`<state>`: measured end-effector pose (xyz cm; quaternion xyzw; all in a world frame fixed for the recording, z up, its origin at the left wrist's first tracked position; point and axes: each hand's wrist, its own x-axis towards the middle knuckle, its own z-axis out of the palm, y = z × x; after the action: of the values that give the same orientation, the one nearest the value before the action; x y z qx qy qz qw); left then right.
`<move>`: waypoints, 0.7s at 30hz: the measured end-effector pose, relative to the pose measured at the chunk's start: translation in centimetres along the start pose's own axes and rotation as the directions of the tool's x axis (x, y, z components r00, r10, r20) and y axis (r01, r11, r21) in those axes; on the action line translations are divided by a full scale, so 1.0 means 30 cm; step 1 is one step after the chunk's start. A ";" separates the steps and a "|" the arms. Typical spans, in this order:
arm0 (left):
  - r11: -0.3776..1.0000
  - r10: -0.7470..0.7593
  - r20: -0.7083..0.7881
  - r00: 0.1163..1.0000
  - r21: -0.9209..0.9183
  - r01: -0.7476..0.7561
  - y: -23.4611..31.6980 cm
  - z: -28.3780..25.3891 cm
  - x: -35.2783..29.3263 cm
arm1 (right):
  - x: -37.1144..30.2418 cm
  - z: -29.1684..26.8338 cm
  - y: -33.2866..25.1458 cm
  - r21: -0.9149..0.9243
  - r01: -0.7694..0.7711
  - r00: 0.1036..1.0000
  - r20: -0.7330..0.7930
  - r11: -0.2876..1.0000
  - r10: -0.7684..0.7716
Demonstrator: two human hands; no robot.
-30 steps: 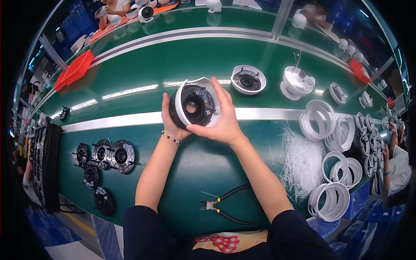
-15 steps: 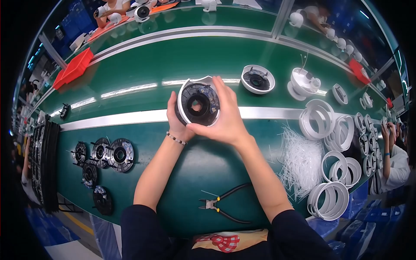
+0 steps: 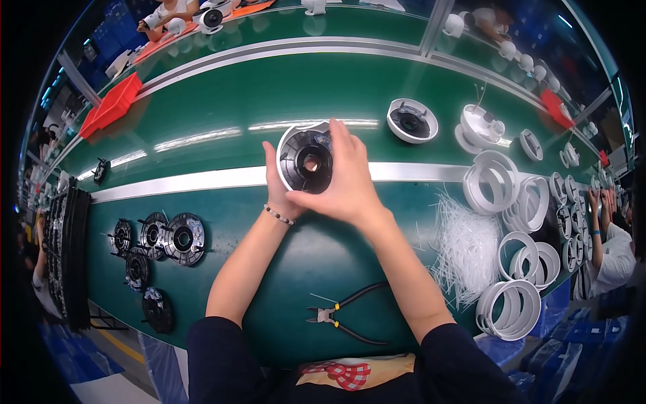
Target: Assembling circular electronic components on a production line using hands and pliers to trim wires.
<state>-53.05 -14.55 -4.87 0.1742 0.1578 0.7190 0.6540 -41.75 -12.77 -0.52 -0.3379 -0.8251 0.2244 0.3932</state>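
Observation:
I hold a round white housing with a black ring-shaped part inside (image 3: 291, 161) above the bench's pale middle strip. My left hand (image 3: 275, 185) cups its left side, with a beaded bracelet on the wrist. My right hand (image 3: 351, 176) wraps its right side, the thumb along the lower rim and the fingers over the upper edge. Skin shows through the centre hole. Side cutters with black handles (image 3: 324, 314) lie open-jawed below my hands, beside a thin white strip. Several black ring parts with circuit boards (image 3: 184, 240) lie at left.
At right are a heap of thin white strips (image 3: 464, 252) and several white rings (image 3: 508, 311). Beyond stand a white housing with a black insert (image 3: 412, 122) and a white domed assembly (image 3: 479, 128). A red tray (image 3: 113, 104) sits far left; co-workers are at the edges.
The housing in my hands has tilted and turned slightly, and my right fingers cover more of its right side. The white housing with the black insert beyond has shifted right.

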 end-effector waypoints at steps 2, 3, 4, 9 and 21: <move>0.999 -0.017 -0.014 1.000 0.031 0.017 0.004 0.000 -0.005 | -0.009 0.013 -0.006 -0.245 0.034 0.999 0.009 0.969 -0.033; 0.999 -0.016 -0.010 1.000 0.044 0.016 0.008 0.007 -0.010 | -0.005 0.011 0.002 -0.184 0.039 0.999 0.016 0.982 -0.037; 0.998 -0.018 -0.003 1.000 0.056 0.018 0.010 0.014 -0.010 | -0.005 0.007 0.002 -0.185 0.039 0.999 0.017 0.982 -0.037; 0.997 -0.045 0.016 0.999 0.058 0.044 0.005 0.011 -0.001 | 0.004 -0.010 0.002 -0.133 -0.060 0.997 0.044 0.989 0.067; 0.993 0.107 0.011 0.994 0.043 -0.108 0.034 -0.012 0.025 | -0.002 0.041 0.051 -0.078 0.090 0.993 -0.073 0.993 -0.096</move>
<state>-54.20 -13.91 -4.70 0.1999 0.1609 0.7488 0.6112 -42.13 -11.92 -2.25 -0.3220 -0.8320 0.1617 0.4218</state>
